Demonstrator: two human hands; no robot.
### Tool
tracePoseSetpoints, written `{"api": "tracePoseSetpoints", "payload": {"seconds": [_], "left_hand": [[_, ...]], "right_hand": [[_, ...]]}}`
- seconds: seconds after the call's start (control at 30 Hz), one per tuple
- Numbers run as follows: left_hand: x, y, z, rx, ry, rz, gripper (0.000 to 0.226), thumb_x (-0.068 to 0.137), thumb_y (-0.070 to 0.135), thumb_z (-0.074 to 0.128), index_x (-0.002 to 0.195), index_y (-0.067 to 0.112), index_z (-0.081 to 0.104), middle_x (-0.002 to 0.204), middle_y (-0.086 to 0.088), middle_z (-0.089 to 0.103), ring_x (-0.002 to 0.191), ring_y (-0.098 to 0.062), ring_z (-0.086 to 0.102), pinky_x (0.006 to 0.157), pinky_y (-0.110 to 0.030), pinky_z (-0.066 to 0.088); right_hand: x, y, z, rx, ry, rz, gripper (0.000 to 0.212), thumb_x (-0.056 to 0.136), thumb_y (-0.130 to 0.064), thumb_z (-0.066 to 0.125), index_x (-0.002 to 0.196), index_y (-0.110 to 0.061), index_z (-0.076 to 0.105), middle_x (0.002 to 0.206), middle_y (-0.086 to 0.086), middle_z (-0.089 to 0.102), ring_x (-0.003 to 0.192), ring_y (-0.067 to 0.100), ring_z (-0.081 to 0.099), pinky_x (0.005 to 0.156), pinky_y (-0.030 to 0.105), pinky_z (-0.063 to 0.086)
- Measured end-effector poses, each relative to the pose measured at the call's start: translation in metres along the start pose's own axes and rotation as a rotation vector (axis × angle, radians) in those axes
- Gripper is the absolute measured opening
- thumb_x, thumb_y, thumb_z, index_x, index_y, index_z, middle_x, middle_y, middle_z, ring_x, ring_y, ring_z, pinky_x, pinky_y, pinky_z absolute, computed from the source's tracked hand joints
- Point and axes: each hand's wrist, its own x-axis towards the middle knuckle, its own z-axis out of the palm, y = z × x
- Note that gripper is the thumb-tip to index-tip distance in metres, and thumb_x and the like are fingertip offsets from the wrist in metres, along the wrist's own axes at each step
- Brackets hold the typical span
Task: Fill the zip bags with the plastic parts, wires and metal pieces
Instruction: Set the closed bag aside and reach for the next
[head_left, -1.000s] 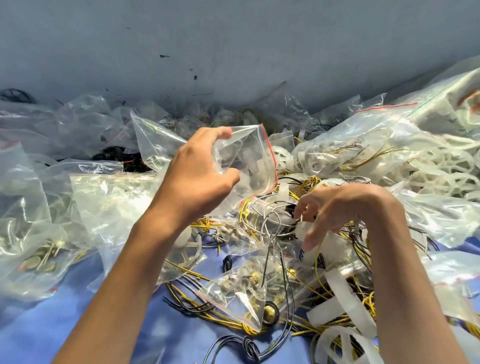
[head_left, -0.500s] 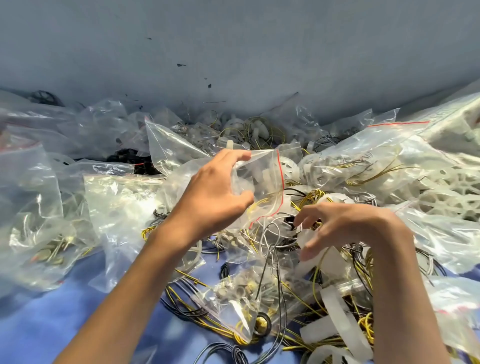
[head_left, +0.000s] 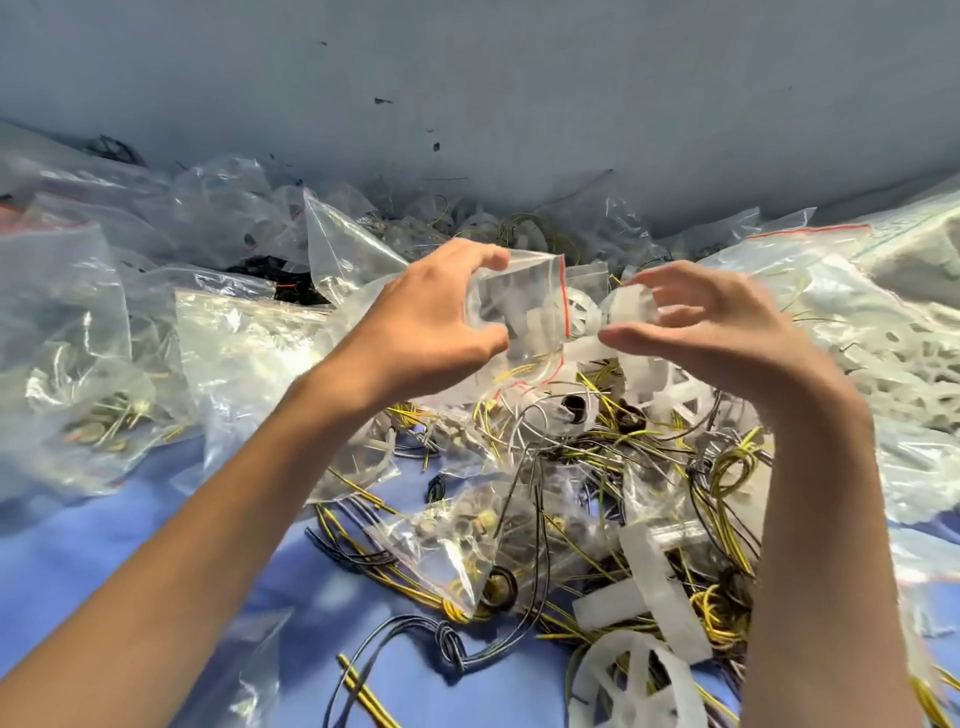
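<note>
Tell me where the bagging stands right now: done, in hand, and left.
Done: filled bags lie heaped on the left, and more at the back by the wall.
In hand: the left hand holds a red-striped zip bag already containing white pieces; the right hand brings a white plastic part to its mouth.
Left: loose yellow and black wires and white plastic strips cover the blue cloth.

The zip bag (head_left: 519, 312) is clear with a thin red line along its mouth edge. Below it, the wires (head_left: 717, 467) are yellow, black and grey. The plastic parts (head_left: 654, 587), lower still, are milky, translucent white. Under everything, the cloth (head_left: 130, 530) is plain periwinkle blue. Behind the bag, the wall (head_left: 519, 104) is pale grey-blue with dark specks.
</note>
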Motion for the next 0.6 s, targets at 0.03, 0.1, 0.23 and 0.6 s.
{"api": "tracePoseSetpoints", "payload": {"seconds": [0.03,0.1,0.23,0.6], "left_hand": [[0.0,0.0,0.0,0.004,-0.001,0.001,0.054,0.08,0.015,0.065,0.131,0.025,0.049,0.125,0.012,0.051,0.066,0.008,0.042,0.072,-0.019,0.032],[0.0,0.0,-0.001,0.002,-0.013,0.0,0.055,0.08,0.012,0.064,0.132,0.024,0.049,0.123,0.013,0.05,0.066,0.014,0.043,0.065,-0.009,0.031],[0.0,0.0,0.001,0.011,-0.052,0.03,0.056,0.08,0.004,0.061,0.132,0.019,0.049,0.119,0.011,0.05,0.066,0.025,0.04,0.06,0.006,0.029],[-0.006,0.012,0.002,-0.053,-0.073,0.041,0.055,0.081,-0.001,0.059,0.132,0.018,0.05,0.111,0.011,0.057,0.075,0.014,0.048,0.068,0.002,0.031]], "right_hand": [[-0.001,-0.003,0.0,0.056,0.027,-0.034,0.071,0.046,-0.067,0.077,0.11,-0.039,0.065,0.095,-0.024,0.067,0.085,-0.01,0.063,0.064,0.013,0.048],[-0.001,-0.011,0.002,0.103,0.061,-0.094,0.059,0.05,-0.064,0.081,0.104,-0.045,0.065,0.095,-0.026,0.066,0.089,-0.01,0.063,0.066,0.015,0.048],[0.002,-0.027,0.009,0.209,0.124,-0.194,0.048,0.058,-0.059,0.075,0.102,-0.041,0.066,0.101,-0.016,0.07,0.094,0.008,0.066,0.078,0.026,0.053],[0.004,-0.043,0.031,0.14,0.061,-0.267,0.048,0.073,-0.035,0.08,0.117,-0.028,0.063,0.093,-0.025,0.06,0.087,-0.013,0.056,0.082,0.018,0.051]]}}
